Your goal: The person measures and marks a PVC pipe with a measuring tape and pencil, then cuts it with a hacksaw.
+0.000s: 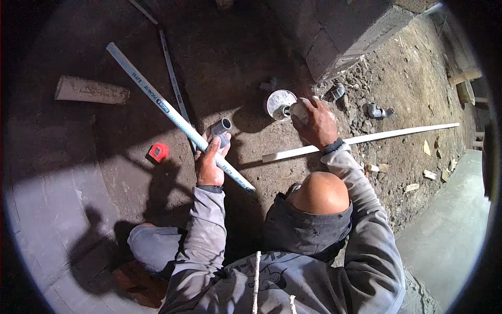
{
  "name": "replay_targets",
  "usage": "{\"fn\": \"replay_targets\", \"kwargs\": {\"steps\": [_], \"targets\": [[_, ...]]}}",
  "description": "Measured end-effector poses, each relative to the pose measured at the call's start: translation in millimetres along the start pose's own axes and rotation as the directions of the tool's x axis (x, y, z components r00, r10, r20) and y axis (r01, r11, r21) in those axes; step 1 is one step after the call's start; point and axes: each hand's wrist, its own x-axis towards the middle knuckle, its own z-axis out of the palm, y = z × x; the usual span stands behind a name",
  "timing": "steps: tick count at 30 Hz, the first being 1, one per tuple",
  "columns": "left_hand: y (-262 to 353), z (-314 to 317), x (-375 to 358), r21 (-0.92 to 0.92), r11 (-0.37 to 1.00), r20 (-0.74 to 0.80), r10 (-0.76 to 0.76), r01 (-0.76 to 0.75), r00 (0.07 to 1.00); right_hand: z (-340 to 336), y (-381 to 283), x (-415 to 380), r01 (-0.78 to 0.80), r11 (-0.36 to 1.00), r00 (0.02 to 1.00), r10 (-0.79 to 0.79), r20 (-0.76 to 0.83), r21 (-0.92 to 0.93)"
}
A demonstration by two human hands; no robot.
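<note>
My left hand (212, 162) is closed round a long white plastic pipe (157, 103) with blue markings, which slants across it from upper left to lower right. The same hand holds a grey pipe fitting (221, 128), its round open end facing up. My right hand (319, 123) grips a pale, dusty rounded piece (299, 112), partly hidden by the fingers; I cannot tell its kind. Right by it, a grey ring-shaped open end (286, 111) overlaps a round white container (277, 99) with whitish contents. My bent knee (320, 192) is below the right hand.
A red tape measure (158, 152) lies on the dirt floor left of me. Another white pipe (366, 138) runs to the right. Grey fittings (380, 111) lie among rubble. A wide pipe piece (91, 90), a thin pipe (172, 73) and a concrete block (350, 42) are farther off.
</note>
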Motion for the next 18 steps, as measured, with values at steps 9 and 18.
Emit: {"fn": "replay_targets", "kwargs": {"steps": [9, 18], "targets": [[-1, -2, -1, -0.005, 0.998, 0.073, -0.064, 0.065, 0.995, 69, 30, 7, 0.170, 0.976, 0.973, -0.144, 0.182, -0.137], [-2, 7, -6, 0.013, 0.995, 0.087, -0.096, 0.095, 0.992, 68, 23, 11, 0.187, 0.979, 0.972, -0.173, 0.159, -0.083]]}}
